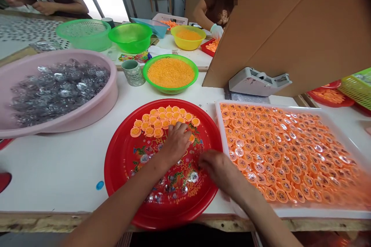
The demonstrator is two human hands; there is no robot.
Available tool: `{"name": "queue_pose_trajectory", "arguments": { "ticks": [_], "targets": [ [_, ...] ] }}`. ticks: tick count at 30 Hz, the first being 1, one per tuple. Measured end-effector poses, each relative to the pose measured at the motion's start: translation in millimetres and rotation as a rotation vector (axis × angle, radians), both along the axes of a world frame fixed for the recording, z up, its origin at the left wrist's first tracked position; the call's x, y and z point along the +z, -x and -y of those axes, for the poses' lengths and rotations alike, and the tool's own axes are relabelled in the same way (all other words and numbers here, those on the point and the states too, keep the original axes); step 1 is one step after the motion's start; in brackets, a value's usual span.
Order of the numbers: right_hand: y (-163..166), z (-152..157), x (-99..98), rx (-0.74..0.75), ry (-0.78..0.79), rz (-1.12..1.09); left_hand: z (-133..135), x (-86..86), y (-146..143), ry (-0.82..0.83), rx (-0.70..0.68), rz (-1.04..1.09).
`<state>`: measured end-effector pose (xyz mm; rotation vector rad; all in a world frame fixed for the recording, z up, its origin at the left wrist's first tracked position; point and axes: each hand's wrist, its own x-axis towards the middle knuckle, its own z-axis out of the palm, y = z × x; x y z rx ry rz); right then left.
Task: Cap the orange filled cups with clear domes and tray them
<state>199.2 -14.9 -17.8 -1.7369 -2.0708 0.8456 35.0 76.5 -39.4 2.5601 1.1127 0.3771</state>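
Note:
A round red tray point(117, 170) with a printed floral pattern lies before me. In its far half sits a cluster of small round orange plastic pieces point(158, 123), each with a rim and a tab. Clear plastic domes point(193, 177) are scattered over its near half. My left hand point(178, 141) reaches over the tray with curled fingers at the cluster's near right edge, on an orange piece point(191, 138) that is partly hidden. My right hand point(216, 166) is closed over the tray's right rim, its fingertips dark and blurred; what they hold is hidden.
Right of the tray stands a white tray point(290, 213) full of orange pieces with printed centres. A pink tub point(101, 104) of clear domes is at left. Behind are a green bowl point(171, 90) of orange bits, a mug point(133, 73), a tape dispenser point(251, 83) and a cardboard panel point(278, 27). Two people work opposite.

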Motion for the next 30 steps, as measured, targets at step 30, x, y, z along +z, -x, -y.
{"name": "queue_pose_trajectory", "arguments": {
  "ticks": [30],
  "targets": [
    [29.0,-33.8,-2.3,-0.127,0.148,-0.347,69.8,2.1,67.2,0.527,0.389,0.587]
  ]
}}
